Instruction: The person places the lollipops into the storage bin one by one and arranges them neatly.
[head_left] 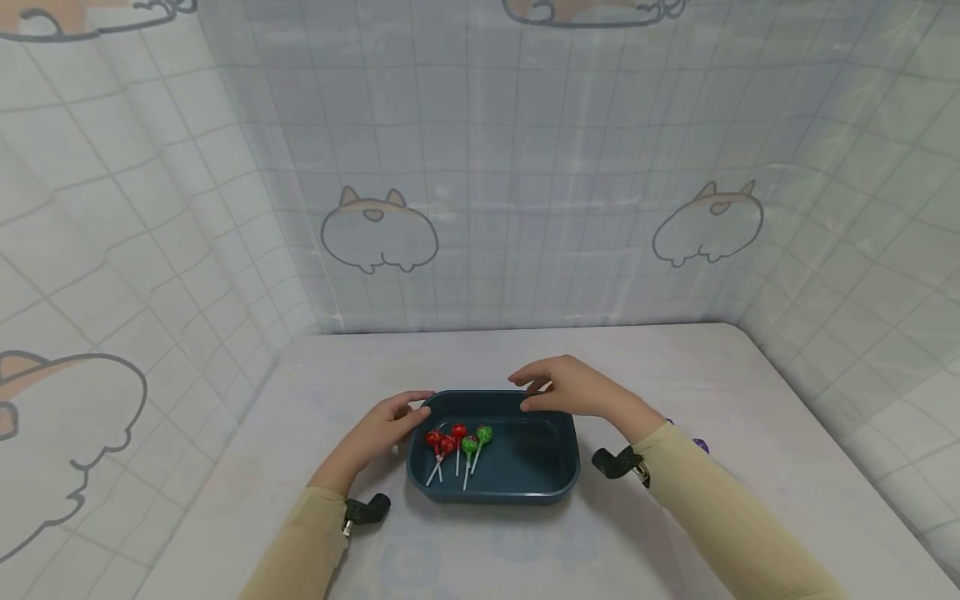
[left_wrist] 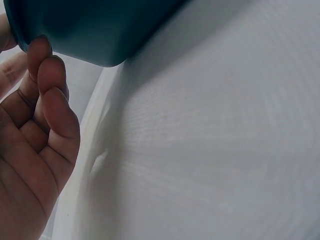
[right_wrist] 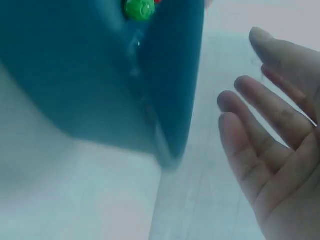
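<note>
A dark teal rectangular tray [head_left: 517, 497] sits on the white table, with several lollipops in its left half. The red lollipops [head_left: 447, 446] lie at the left, and beside them are two green lollipops [head_left: 483, 434], their white sticks pointing toward the front. My left hand [head_left: 384, 429] holds the tray's left rim near the back corner, thumb at the rim and fingers bent against the outer wall. Over the tray's back right part hovers my right hand [head_left: 572, 387], fingers loosely spread and holding nothing; the right wrist view shows it apart from the tray wall [right_wrist: 172, 90].
Small purple things [head_left: 701, 445] lie on the table to the right, partly hidden by my right sleeve [head_left: 720, 508]. A white grid-patterned curtain [head_left: 525, 275] with cartoon animal drawings surrounds the table at the back and sides. Each wrist carries a small black camera mount [head_left: 615, 462].
</note>
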